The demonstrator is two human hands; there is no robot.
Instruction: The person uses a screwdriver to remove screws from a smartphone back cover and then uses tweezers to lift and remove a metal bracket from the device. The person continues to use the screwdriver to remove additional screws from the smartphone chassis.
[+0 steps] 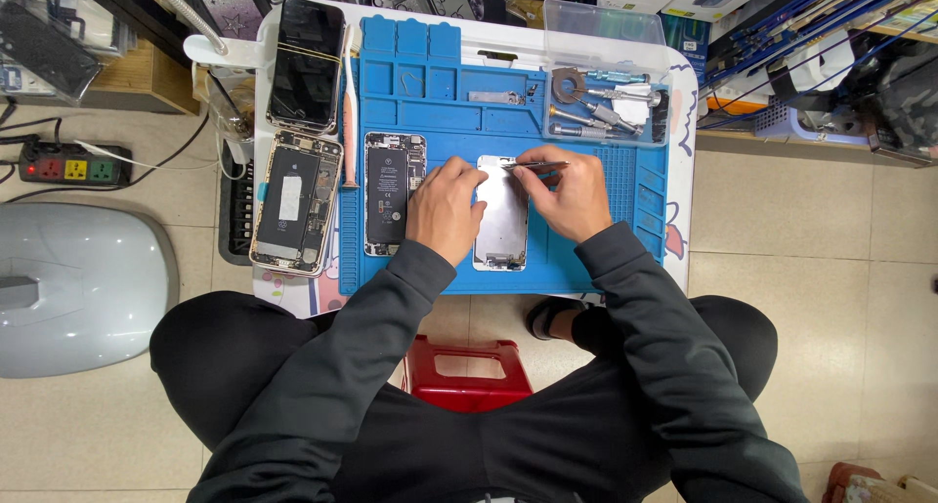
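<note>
A silver phone screen panel (503, 220) lies face down on the blue repair mat (596, 259). My left hand (445, 208) rests on its left edge and holds it steady. Fingers of my right hand (572, 192) are closed around metal tweezers (535, 165), whose tips touch the panel's top edge. An opened phone body (391, 192) with a black battery lies just left of my left hand.
Another opened phone (296, 202) and a black phone (307, 63) lie at the table's left. A clear box (606, 73) holds screwdrivers. A power strip (68, 163) and a grey object (78, 288) sit on the floor, with a red stool (467, 371) under me.
</note>
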